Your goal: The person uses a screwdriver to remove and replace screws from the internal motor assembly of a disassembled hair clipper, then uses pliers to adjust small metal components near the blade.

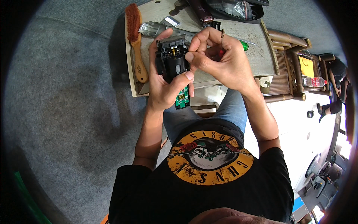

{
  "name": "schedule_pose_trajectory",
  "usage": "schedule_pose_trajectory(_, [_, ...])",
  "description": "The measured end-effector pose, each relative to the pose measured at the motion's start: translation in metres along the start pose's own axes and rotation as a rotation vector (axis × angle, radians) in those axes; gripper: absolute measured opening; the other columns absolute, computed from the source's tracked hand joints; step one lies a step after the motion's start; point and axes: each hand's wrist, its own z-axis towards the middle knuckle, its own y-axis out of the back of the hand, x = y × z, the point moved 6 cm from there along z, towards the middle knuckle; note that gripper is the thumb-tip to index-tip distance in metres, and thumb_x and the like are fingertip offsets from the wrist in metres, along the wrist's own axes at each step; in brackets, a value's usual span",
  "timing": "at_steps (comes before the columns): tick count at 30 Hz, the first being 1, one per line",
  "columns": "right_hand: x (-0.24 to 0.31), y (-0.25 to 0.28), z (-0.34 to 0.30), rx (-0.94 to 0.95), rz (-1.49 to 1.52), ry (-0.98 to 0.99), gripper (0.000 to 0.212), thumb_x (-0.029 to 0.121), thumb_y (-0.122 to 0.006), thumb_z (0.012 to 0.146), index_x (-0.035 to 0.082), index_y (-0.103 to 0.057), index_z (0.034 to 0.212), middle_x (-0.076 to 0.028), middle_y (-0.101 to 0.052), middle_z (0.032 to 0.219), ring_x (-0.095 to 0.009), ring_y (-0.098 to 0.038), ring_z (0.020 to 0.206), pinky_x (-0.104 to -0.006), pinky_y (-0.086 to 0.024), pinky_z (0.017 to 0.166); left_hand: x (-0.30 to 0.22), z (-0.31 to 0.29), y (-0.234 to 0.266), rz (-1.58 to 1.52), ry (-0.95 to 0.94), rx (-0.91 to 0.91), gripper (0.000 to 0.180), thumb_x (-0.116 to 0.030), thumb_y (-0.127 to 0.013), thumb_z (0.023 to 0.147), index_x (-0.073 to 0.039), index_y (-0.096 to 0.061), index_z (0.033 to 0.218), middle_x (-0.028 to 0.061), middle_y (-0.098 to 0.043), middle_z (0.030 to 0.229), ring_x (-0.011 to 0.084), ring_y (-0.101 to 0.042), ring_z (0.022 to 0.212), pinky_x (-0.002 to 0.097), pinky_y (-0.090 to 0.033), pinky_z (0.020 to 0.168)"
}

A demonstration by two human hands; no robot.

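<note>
An opened black hair clipper [175, 61] is held upright in my left hand [163, 87], with the fingers behind it and the thumb across its front. Its toothed blade [171, 39] faces away from me; brass-coloured parts show just below. A green circuit board [182, 98] is bare at the lower end. My right hand [223, 61] is closed, thumb and forefinger pinched at the clipper's right edge; whatever lies between the fingertips is too small to tell. Something slim with a red part [222, 53] is tucked in the right palm, mostly hidden by the fingers.
On the small wooden table [209, 78] lie a red-bristled brush [137, 44], a grey transparent tool [153, 29], a green-handled screwdriver [244, 45] and a second, dark clipper [203, 13]. A black case [236, 9] is at the back. Bamboo furniture [289, 72] stands right, with a bottle [315, 82].
</note>
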Motion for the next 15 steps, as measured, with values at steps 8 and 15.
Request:
schedule_pose_trajectory(8, [-0.0046, -0.0069, -0.0001, 0.019, 0.178, -0.114, 0.013, -0.003, -0.069, 0.093, -0.003, -0.061, 0.103, -0.001, -0.067, 0.073, -0.006, -0.067, 0.069, -0.0224, -0.055, 0.071, 0.0003, -0.0002, 0.0003, 0.027, -0.013, -0.005, 0.09, 0.004, -0.062, 0.084, -0.009, -0.017, 0.162, 0.0151, -0.062, 0.117, 0.0149, -0.068, 0.066, 0.0279, -0.062, 0.051])
schedule_pose_trajectory(15, [-0.0026, -0.01, 0.0016, 0.012, 0.197, -0.048, 0.013, -0.003, -0.067, 0.095, -0.003, -0.058, 0.104, -0.001, -0.067, 0.073, -0.007, -0.067, 0.068, -0.0225, -0.055, 0.069, -0.0011, 0.0009, -0.0005, -0.016, 0.0, -0.027, 0.089, 0.003, -0.062, 0.085, -0.008, -0.018, 0.161, 0.0173, -0.064, 0.113, 0.0154, -0.067, 0.066, 0.0283, -0.062, 0.05])
